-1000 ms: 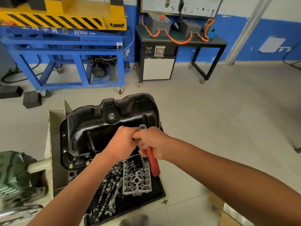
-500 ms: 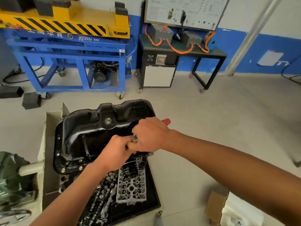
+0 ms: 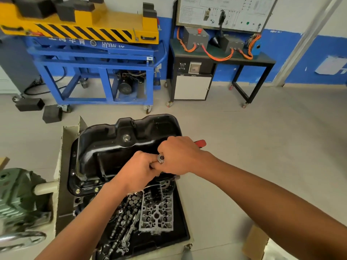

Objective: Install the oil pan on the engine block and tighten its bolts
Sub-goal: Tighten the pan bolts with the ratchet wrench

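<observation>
A black oil pan (image 3: 116, 151) sits upturned on the engine block, with bolts showing along its near-left flange (image 3: 88, 190). My right hand (image 3: 180, 156) grips a ratchet wrench; its red handle (image 3: 200, 143) sticks out to the right and its metal head (image 3: 161, 158) shows by my knuckles. My left hand (image 3: 139, 171) is curled at the ratchet head, over the pan's near-right edge. The bolt under the tool is hidden.
A black tray (image 3: 169, 235) below the pan holds a cylinder head part (image 3: 156, 216), camshafts and small pieces. A green engine stand gearbox (image 3: 16, 199) is at left. A blue and yellow lift table (image 3: 90, 53) and a black bench (image 3: 221, 59) stand behind. A cardboard box (image 3: 255, 241) lies at lower right.
The ratchet handle has swung from pointing toward me to pointing out right, beyond my right hand. Both hands have stayed at the pan's near-right edge, and the view has tilted a little.
</observation>
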The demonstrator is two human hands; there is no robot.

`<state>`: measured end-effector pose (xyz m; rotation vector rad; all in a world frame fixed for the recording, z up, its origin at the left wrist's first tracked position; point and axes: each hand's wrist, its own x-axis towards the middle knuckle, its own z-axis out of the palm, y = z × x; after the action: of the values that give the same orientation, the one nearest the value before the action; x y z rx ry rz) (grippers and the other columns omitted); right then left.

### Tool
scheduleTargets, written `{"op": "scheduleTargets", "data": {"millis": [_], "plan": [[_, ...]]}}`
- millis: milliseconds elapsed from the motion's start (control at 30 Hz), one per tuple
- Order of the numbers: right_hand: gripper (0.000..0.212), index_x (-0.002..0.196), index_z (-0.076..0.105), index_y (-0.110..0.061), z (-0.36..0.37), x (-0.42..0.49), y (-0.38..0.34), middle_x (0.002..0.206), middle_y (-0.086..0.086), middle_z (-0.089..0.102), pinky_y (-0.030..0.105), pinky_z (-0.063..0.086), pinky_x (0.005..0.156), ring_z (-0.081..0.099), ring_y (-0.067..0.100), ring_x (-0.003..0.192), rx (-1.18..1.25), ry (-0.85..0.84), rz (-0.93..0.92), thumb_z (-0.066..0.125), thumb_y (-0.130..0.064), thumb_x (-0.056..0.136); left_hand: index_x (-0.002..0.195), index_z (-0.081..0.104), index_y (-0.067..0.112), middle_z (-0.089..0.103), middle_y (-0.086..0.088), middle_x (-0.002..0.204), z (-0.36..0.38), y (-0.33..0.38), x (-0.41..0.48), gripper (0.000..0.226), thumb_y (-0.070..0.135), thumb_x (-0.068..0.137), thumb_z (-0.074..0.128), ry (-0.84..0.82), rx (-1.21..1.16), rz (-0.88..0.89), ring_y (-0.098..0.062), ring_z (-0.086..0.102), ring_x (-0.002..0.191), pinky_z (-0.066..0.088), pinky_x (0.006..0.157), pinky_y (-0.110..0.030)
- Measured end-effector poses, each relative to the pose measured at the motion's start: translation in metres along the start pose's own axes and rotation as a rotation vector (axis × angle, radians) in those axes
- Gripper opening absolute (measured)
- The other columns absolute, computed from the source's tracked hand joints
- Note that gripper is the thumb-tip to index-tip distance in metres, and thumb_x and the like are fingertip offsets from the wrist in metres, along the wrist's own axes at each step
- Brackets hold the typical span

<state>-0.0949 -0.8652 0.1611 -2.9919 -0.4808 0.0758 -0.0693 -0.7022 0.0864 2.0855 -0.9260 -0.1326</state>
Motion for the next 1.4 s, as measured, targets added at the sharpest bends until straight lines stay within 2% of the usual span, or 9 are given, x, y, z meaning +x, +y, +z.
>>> {"op": "scheduleTargets", "data": {"millis": [367,667,733,833,967,1067,1167,1233,1400], "plan": [[0.036,0.059,0.054,-0.023,-0.008,-0.014,0.043,0.056,-0.003,0.054,0.026,0.034,0.047,0.055,0.017,0.051,0.092,-0.047,0.179,0.059,-0.049,0.083,0.068,0.064,0.002,0.064,-0.009,0.062,0.021,0.027,0.042,0.019,0.000,0.085,0.071,-0.026,0.011,0.004,-0.023,0.058,0.057,0.046,0.058,-0.035],[0.036,0.061,0.051,-0.018,0.008,-0.019,0.042,0.056,-0.002,0.050,0.026,0.032,0.046,0.049,0.016,0.048,0.227,-0.068,0.285,0.058,-0.041,0.087,0.056,0.046,0.037,0.053,0.016,0.053,0.027,0.021,0.044,0.054,-0.001,0.085,0.071,-0.050,0.006,0.015,-0.005,0.045,0.048,0.033,0.052,-0.012],[0.031,0.063,0.051,-0.015,0.005,-0.020,0.038,0.054,-0.001,0.048,0.028,0.034,0.047,0.047,0.018,0.050,0.465,-0.188,0.355,0.062,-0.031,0.086,0.055,0.041,0.040,0.051,0.018,0.052,0.025,0.022,0.043,0.059,-0.002,0.086,0.068,-0.044,0.013,0.035,-0.005,0.044,0.046,0.031,0.051,-0.012],[0.018,0.077,0.056,-0.013,-0.001,-0.025,0.031,0.051,-0.001,0.044,0.022,0.039,0.042,0.040,0.011,0.042,1.196,-0.397,0.627,0.068,-0.018,0.089,0.056,0.051,0.028,0.053,0.007,0.053,0.024,0.019,0.042,0.044,0.006,0.090,0.068,-0.068,0.034,0.017,-0.011,0.045,0.048,0.034,0.049,-0.022],[0.018,0.078,0.061,-0.013,0.009,-0.039,0.020,0.050,-0.004,0.047,0.021,0.048,0.046,0.043,0.006,0.040,1.549,-0.301,0.757,0.074,-0.017,0.089,0.059,0.050,0.022,0.051,0.008,0.054,0.024,0.018,0.039,0.039,0.003,0.089,0.065,-0.095,0.029,0.034,-0.012,0.045,0.050,0.037,0.050,-0.027],[0.022,0.076,0.060,-0.013,0.017,-0.046,0.015,0.048,-0.006,0.045,0.020,0.041,0.044,0.040,0.007,0.041,1.419,-0.215,0.688,0.072,-0.024,0.090,0.060,0.051,0.025,0.053,0.010,0.055,0.024,0.017,0.037,0.040,-0.002,0.087,0.063,-0.118,0.032,0.040,-0.010,0.046,0.051,0.040,0.050,-0.030],[0.033,0.072,0.054,-0.015,0.009,-0.042,0.027,0.048,-0.007,0.040,0.022,0.033,0.042,0.036,0.008,0.040,0.933,-0.247,0.412,0.060,-0.039,0.094,0.058,0.046,0.038,0.052,0.016,0.053,0.028,0.016,0.039,0.052,-0.001,0.088,0.063,-0.127,0.020,0.020,-0.009,0.046,0.049,0.037,0.050,-0.023],[0.042,0.064,0.049,-0.016,0.001,-0.037,0.040,0.053,-0.004,0.041,0.022,0.031,0.045,0.037,0.009,0.044,0.760,-0.264,0.295,0.057,-0.043,0.096,0.057,0.052,0.031,0.055,0.015,0.053,0.031,0.017,0.041,0.045,0.001,0.088,0.066,-0.118,0.014,-0.007,-0.011,0.050,0.050,0.043,0.051,-0.029],[0.044,0.065,0.050,-0.015,0.010,-0.039,0.047,0.047,-0.005,0.042,0.025,0.036,0.043,0.039,0.010,0.040,0.785,-0.296,0.307,0.058,-0.046,0.095,0.060,0.058,0.019,0.057,0.005,0.054,0.035,0.016,0.043,0.034,-0.001,0.087,0.066,-0.131,0.013,-0.018,-0.015,0.051,0.050,0.045,0.051,-0.032]]}}
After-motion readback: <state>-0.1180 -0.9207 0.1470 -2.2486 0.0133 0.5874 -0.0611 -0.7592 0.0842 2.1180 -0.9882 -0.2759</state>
